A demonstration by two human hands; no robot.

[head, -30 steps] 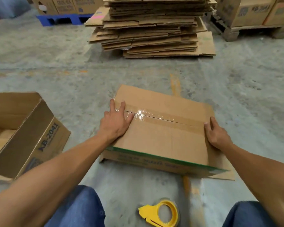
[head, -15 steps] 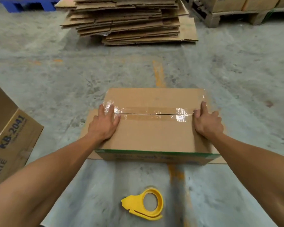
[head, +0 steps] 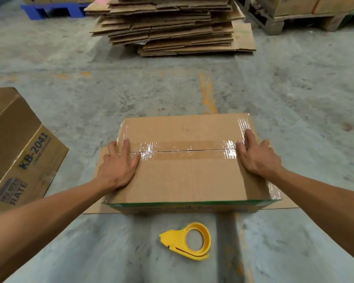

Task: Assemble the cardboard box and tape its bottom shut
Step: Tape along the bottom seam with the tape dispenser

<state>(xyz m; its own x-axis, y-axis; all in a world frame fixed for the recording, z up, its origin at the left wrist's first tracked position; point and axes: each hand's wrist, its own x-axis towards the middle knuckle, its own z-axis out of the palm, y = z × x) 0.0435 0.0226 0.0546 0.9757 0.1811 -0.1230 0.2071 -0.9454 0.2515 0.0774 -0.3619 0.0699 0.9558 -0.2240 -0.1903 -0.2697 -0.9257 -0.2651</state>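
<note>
A brown cardboard box (head: pixel 188 176) sits upside down on the concrete floor right in front of me. A strip of clear tape (head: pixel 184 149) runs across its centre seam, and more clear tape covers its left and right edges. My left hand (head: pixel 119 162) lies flat on the left end of the seam with fingers spread. At the right end of the seam my right hand (head: pixel 258 156) presses flat on the box top. Neither hand holds anything. A yellow tape dispenser (head: pixel 192 244) lies on the floor just in front of the box.
An open box marked KB-2041 (head: pixel 18 144) lies tipped at the left. A stack of flattened cartons (head: pixel 172 23) stands ahead, with a wooden pallet (head: pixel 274 21) of boxes at the far right and a blue pallet (head: pixel 49 9) at the far left. Loose flaps (head: pixel 284 203) stick out beneath the box.
The box has turned from a slant to square in front of me. My right hand has moved up onto the right end of the taped seam; my left hand has stayed at the left end.
</note>
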